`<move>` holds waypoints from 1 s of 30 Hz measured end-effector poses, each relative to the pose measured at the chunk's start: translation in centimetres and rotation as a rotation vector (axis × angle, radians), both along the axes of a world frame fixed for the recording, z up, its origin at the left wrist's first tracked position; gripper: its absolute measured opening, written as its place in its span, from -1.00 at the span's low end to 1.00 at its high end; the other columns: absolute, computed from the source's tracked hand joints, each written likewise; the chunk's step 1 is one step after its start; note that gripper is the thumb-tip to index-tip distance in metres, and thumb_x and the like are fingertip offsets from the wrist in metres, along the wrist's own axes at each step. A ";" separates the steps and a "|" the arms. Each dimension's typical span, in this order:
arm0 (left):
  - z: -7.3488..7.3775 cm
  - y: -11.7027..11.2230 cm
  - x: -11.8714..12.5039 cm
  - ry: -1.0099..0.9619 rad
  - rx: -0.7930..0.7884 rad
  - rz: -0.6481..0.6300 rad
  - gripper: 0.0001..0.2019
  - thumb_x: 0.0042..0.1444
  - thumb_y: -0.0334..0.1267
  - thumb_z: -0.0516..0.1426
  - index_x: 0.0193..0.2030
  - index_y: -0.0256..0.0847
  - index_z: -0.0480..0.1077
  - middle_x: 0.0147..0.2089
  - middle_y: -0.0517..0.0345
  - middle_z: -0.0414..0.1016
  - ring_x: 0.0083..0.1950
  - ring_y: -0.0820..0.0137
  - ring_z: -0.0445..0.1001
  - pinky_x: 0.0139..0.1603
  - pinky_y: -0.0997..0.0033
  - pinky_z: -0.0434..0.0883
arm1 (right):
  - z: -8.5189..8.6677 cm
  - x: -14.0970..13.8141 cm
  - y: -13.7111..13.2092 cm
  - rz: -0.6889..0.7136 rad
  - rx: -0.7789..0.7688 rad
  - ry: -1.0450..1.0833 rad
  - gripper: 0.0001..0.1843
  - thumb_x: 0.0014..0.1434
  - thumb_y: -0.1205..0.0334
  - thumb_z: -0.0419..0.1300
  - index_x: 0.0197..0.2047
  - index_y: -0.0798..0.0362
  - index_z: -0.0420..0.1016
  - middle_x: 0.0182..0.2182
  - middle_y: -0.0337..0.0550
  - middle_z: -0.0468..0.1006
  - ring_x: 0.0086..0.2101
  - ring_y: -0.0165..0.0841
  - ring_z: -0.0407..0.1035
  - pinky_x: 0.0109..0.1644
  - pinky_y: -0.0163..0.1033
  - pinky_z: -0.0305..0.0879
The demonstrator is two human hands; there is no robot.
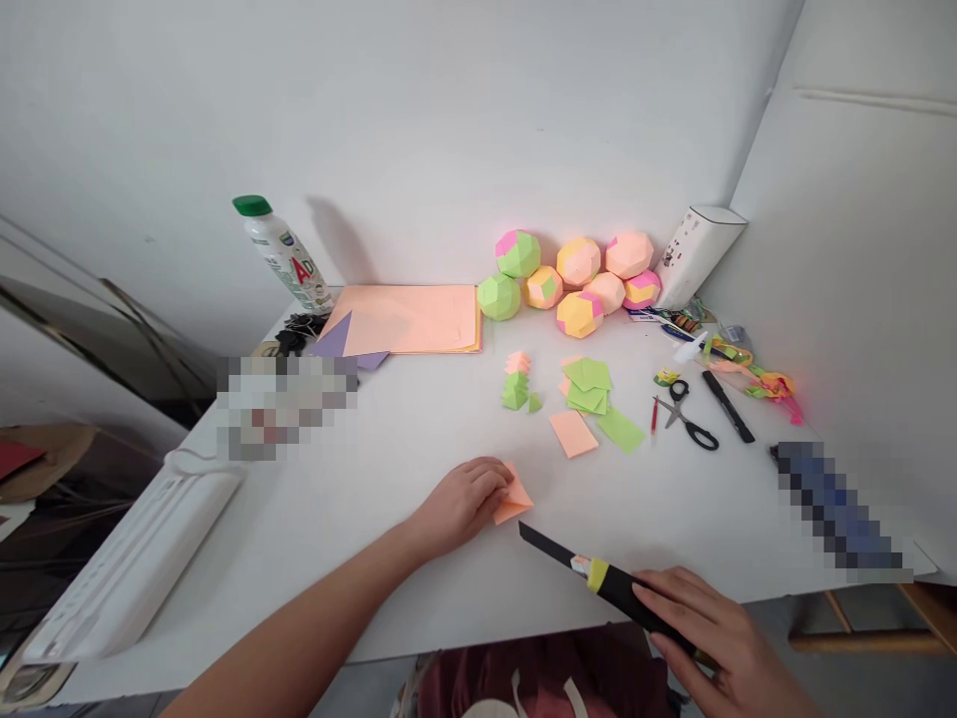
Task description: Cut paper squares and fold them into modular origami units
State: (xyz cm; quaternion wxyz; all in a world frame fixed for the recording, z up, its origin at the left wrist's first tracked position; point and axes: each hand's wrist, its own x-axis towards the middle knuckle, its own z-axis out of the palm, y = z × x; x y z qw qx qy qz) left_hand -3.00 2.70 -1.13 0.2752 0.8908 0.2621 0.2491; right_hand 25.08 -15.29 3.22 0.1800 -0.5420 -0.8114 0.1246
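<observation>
Fingers bunched, the left hand (468, 501) holds folded peach paper (515, 506) on the bench (336, 538); the right hand (703, 623) wraps the utility knife (614, 586), blade tip just beside the paper!

Passable: tabletop (329, 499), left | Blocking: utility knife (620, 590), front; scissors (677, 410), right

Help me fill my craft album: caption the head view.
Left hand holds peach paper; right hand holds a knife.

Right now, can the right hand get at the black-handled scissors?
Probably not straight away: the right hand holds the box cutter, so it would likely need to put that down first. The way across the table to the scissors looks free.
</observation>
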 end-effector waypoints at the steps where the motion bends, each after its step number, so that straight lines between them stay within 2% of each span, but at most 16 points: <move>1: 0.0 0.0 0.0 0.003 -0.002 0.002 -0.80 0.25 -0.34 -0.11 -0.23 -0.21 0.33 -0.20 0.02 0.51 -0.06 0.29 0.43 -0.04 0.20 0.41 | 0.0 0.0 0.0 -0.003 0.002 0.002 -0.57 0.14 0.32 0.12 0.10 -0.04 0.39 -0.04 -0.06 0.51 -0.07 -0.17 0.42 -0.04 -0.17 0.45; 10: 0.2 -0.1 -0.1 -0.001 0.013 -0.017 -0.79 0.24 -0.36 -0.12 -0.24 -0.20 0.31 -0.20 0.02 0.50 -0.06 0.30 0.42 -0.03 0.21 0.40 | -0.4 -0.5 0.4 -0.029 0.034 0.001 -0.58 0.14 0.32 0.13 0.09 -0.04 0.40 -0.05 -0.09 0.51 -0.07 -0.17 0.42 -0.02 -0.14 0.44; 14: 0.6 -0.2 -0.2 0.014 0.039 -0.059 -0.79 0.22 -0.36 -0.13 -0.28 -0.20 0.31 -0.20 0.01 0.48 -0.03 0.28 0.39 0.00 0.20 0.38 | -0.8 -0.6 0.3 -0.023 0.052 -0.072 -0.59 0.15 0.31 0.12 0.10 0.00 0.39 -0.03 -0.07 0.50 -0.05 -0.16 0.40 0.00 -0.11 0.43; 19: 0.7 -1.0 0.4 0.139 0.152 -0.061 -0.80 0.21 -0.38 -0.09 -0.14 -0.22 0.32 -0.12 -0.04 0.42 0.00 0.23 0.36 0.00 0.16 0.39 | -1.2 -0.9 -0.3 -0.040 0.080 -0.186 -0.60 0.16 0.25 0.12 0.09 0.03 0.40 -0.03 -0.04 0.50 -0.06 -0.14 0.41 -0.03 -0.09 0.44; 25: 0.0 -2.0 1.1 0.243 0.259 -0.014 -0.76 0.23 -0.42 -0.12 -0.08 -0.24 0.30 -0.06 -0.09 0.36 0.08 0.17 0.32 -0.01 0.10 0.43 | -0.5 -2.2 -0.3 -0.019 0.134 -0.137 -0.66 0.18 0.28 0.09 0.02 0.06 0.45 -0.13 -0.03 0.56 -0.14 -0.20 0.45 -0.12 -0.19 0.47; 30: -0.4 -1.9 0.9 0.242 0.249 -0.004 -0.79 0.22 -0.42 -0.09 -0.08 -0.26 0.29 0.04 -0.13 0.31 0.17 0.13 0.23 0.00 0.12 0.43 | 0.2 -3.2 0.0 0.003 0.186 -0.195 -0.69 0.19 0.32 0.03 -0.05 0.10 0.50 -0.19 0.01 0.58 -0.20 -0.20 0.47 -0.19 -0.18 0.47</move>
